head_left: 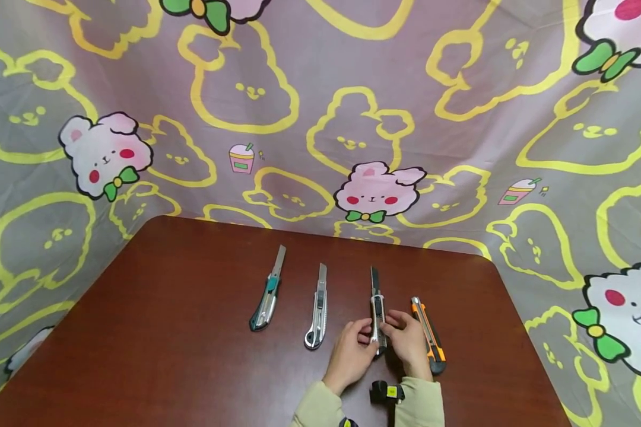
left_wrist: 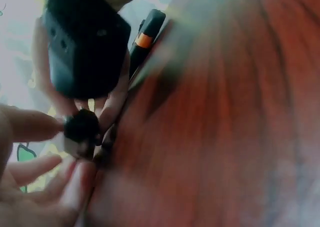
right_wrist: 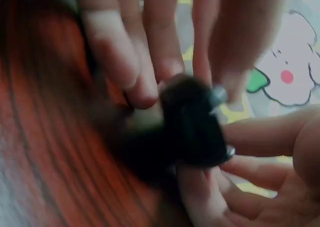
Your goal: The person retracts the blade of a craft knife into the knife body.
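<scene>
A snap-off utility knife (head_left: 377, 305) with a silver-and-black handle and a dark extended blade points toward the back of the table. My left hand (head_left: 352, 351) pinches its handle from the left, near the butt. From the other side, the fingers of my right hand (head_left: 408, 343) grip the same handle. Up close in the right wrist view, the knife's dark butt end (right_wrist: 195, 127) sits between the fingertips of both hands. An orange-and-black utility knife (head_left: 428, 332) lies just right of the right hand, partly covered by it.
Left of the hands lie a silver utility knife (head_left: 317, 314) and a teal-and-silver one (head_left: 267, 296), both with blades out. The brown table (head_left: 165, 332) ends at a patterned cloth (head_left: 278, 142) behind. A black wrist camera (head_left: 386, 391) sits at the right cuff.
</scene>
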Action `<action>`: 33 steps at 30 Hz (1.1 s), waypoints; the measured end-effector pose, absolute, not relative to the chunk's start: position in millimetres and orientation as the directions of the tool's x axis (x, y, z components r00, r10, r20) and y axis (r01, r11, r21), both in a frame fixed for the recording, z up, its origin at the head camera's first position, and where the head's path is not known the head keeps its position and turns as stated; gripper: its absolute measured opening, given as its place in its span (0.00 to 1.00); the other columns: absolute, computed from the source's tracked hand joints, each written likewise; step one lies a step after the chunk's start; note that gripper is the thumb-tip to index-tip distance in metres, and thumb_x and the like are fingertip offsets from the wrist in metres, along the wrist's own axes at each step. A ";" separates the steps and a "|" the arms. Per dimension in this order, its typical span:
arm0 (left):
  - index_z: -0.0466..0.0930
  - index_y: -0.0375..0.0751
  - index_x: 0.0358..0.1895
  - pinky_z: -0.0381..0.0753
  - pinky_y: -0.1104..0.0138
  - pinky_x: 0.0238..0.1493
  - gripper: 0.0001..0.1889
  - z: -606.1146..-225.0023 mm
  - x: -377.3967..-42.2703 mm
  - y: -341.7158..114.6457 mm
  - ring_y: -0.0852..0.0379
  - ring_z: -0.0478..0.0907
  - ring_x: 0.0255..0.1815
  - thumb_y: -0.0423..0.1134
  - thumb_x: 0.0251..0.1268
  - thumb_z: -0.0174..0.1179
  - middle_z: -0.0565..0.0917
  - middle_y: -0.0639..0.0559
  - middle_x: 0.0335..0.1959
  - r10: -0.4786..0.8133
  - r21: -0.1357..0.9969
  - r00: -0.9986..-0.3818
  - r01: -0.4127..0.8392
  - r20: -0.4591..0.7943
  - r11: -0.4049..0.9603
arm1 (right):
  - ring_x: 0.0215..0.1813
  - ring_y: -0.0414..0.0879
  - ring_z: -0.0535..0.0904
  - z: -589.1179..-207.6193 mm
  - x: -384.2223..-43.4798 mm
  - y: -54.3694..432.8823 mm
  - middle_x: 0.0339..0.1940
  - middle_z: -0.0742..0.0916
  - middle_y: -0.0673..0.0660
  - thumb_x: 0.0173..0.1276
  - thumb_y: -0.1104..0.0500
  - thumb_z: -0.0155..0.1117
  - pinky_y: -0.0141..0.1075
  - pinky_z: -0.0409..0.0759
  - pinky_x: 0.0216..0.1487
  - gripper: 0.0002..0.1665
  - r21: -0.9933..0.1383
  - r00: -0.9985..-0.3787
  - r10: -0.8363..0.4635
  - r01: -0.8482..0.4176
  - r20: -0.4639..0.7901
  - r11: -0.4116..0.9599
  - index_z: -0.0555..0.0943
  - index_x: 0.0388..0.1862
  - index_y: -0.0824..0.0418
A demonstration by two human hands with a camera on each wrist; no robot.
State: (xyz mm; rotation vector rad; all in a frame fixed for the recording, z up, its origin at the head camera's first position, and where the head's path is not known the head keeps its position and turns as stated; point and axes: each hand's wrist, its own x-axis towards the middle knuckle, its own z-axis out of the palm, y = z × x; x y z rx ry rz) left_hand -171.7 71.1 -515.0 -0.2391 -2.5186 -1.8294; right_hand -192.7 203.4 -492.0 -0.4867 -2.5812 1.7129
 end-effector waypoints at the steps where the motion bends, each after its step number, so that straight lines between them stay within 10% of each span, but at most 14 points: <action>1: 0.76 0.32 0.57 0.81 0.77 0.39 0.24 -516.0 -170.8 71.0 0.58 0.82 0.38 0.31 0.53 0.66 0.81 0.45 0.42 0.115 0.960 -0.989 0.117 0.090 0.255 | 0.46 0.49 0.83 -494.1 -192.1 205.0 0.53 0.83 0.72 0.62 0.67 0.64 0.27 0.80 0.37 0.25 -0.920 -0.952 0.246 0.255 -0.184 0.299 0.75 0.58 0.74; 14: 0.58 0.27 0.70 0.81 0.74 0.40 0.34 -526.6 -174.0 63.0 0.63 0.78 0.41 0.23 0.56 0.54 0.79 0.40 0.50 0.375 0.872 -0.924 -0.248 -0.080 -0.423 | 0.45 0.36 0.80 -517.9 -197.5 204.4 0.44 0.85 0.49 0.64 0.68 0.63 0.25 0.82 0.42 0.29 -0.970 -0.984 0.094 0.126 -0.148 -0.207 0.70 0.63 0.74; 27: 0.46 0.39 0.77 0.81 0.72 0.39 0.41 -527.9 -179.0 67.4 0.59 0.79 0.42 0.24 0.58 0.49 0.72 0.32 0.64 0.420 0.859 -0.896 -0.324 -0.145 -0.395 | 0.50 0.40 0.82 -516.9 -211.3 188.3 0.46 0.87 0.50 0.76 0.54 0.50 0.28 0.81 0.54 0.18 -0.920 -0.984 0.092 0.105 -0.150 -0.377 0.71 0.57 0.65; 33: 0.46 0.38 0.77 0.83 0.72 0.39 0.41 -532.5 -184.5 66.9 0.58 0.82 0.39 0.23 0.59 0.50 0.73 0.31 0.62 0.463 0.844 -0.872 -0.362 -0.156 -0.397 | 0.53 0.50 0.84 -519.1 -218.8 195.2 0.46 0.88 0.58 0.80 0.50 0.41 0.41 0.81 0.62 0.28 -0.860 -0.976 -0.034 0.206 -0.215 -0.467 0.65 0.64 0.72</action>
